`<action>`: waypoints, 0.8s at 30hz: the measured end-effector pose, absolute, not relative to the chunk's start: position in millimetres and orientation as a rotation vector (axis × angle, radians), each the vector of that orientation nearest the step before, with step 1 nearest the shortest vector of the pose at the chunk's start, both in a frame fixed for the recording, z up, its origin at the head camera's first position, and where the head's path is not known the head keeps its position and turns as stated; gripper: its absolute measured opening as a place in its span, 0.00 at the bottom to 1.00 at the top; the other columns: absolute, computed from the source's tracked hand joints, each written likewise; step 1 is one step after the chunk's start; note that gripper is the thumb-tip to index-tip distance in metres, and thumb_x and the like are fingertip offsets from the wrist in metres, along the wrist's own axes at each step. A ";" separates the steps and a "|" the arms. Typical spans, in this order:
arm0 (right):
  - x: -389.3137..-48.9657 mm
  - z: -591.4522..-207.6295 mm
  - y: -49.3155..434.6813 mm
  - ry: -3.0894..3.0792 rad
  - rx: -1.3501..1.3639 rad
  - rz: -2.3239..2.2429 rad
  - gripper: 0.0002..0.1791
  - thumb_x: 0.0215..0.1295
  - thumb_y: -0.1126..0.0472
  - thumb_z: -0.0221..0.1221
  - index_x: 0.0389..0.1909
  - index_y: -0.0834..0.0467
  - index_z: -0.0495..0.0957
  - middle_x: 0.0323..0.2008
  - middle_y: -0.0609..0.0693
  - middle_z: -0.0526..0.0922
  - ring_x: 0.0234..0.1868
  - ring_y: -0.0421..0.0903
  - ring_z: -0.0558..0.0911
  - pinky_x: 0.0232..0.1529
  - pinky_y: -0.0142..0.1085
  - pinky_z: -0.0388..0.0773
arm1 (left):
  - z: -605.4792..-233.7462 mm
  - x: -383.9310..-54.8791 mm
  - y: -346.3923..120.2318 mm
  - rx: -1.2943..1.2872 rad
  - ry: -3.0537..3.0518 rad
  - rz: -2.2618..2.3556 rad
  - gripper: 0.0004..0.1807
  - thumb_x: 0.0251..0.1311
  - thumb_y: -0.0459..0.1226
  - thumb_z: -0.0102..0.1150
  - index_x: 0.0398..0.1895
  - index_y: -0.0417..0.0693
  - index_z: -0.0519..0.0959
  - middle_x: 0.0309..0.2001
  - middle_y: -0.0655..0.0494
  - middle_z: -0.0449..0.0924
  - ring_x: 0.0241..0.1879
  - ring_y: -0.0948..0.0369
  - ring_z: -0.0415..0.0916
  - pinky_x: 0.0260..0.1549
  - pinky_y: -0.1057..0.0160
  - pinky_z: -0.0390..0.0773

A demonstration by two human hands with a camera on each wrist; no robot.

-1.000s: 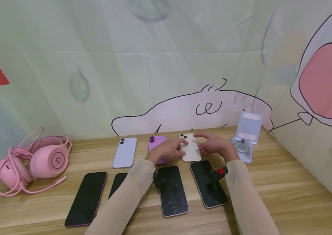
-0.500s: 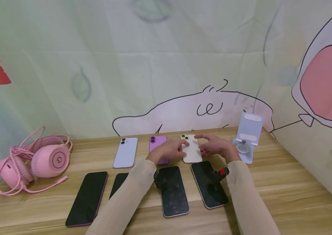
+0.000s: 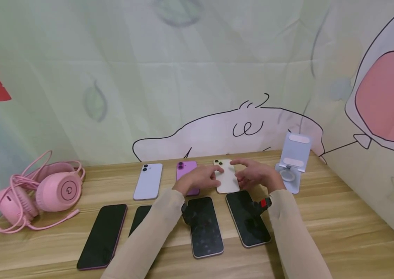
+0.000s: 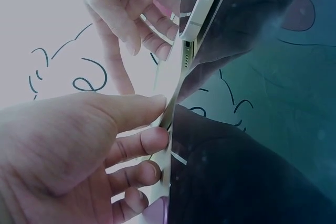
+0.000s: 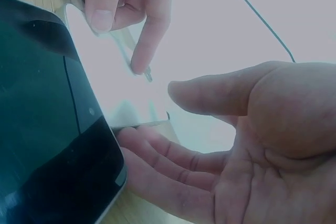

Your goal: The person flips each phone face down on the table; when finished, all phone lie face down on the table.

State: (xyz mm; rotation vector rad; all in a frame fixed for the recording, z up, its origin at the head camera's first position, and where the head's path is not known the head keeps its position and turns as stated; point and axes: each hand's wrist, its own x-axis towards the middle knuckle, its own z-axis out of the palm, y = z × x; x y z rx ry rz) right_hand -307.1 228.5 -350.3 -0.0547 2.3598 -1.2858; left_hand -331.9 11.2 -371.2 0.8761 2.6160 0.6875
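A white smartphone (image 3: 227, 180) lies camera side up at the back of the table. My left hand (image 3: 198, 178) reaches over a purple smartphone (image 3: 186, 166) to it; the index finger is stretched across the white back and the thumb touches lower down. In the left wrist view, other fingers (image 4: 149, 174) of this hand are loosely bent. Along the right edge of the white smartphone, my right hand (image 3: 254, 173) rests its fingertips (image 5: 134, 135). Its thumb (image 5: 194, 95) stands apart from the phone in the right wrist view.
Black-screened phones (image 3: 206, 226) lie in the near row, partly covered by my forearms. A pale lavender phone (image 3: 149, 181) lies left of the purple one. A pale blue stand (image 3: 294, 151) stands right of my right hand, and a pink headset (image 3: 59, 190) lies far left.
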 end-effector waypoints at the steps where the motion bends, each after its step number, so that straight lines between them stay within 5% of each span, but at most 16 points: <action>1: -306.8 -350.0 228.6 2.353 -0.050 -1.283 0.31 0.74 0.64 0.52 0.76 0.51 0.58 0.49 0.62 0.77 0.40 0.54 0.82 0.49 0.47 0.81 | -371.0 -331.9 11.4 0.878 2.618 0.683 0.25 0.69 0.41 0.60 0.68 0.52 0.72 0.34 0.55 0.76 0.30 0.60 0.71 0.31 0.65 0.69; 24: -305.3 -347.5 223.6 2.423 -0.009 -1.177 0.31 0.75 0.64 0.52 0.76 0.49 0.59 0.41 0.60 0.75 0.37 0.52 0.79 0.39 0.41 0.83 | -367.4 -329.4 10.6 0.911 2.554 0.670 0.26 0.67 0.40 0.63 0.67 0.54 0.73 0.39 0.56 0.80 0.36 0.60 0.75 0.38 0.63 0.74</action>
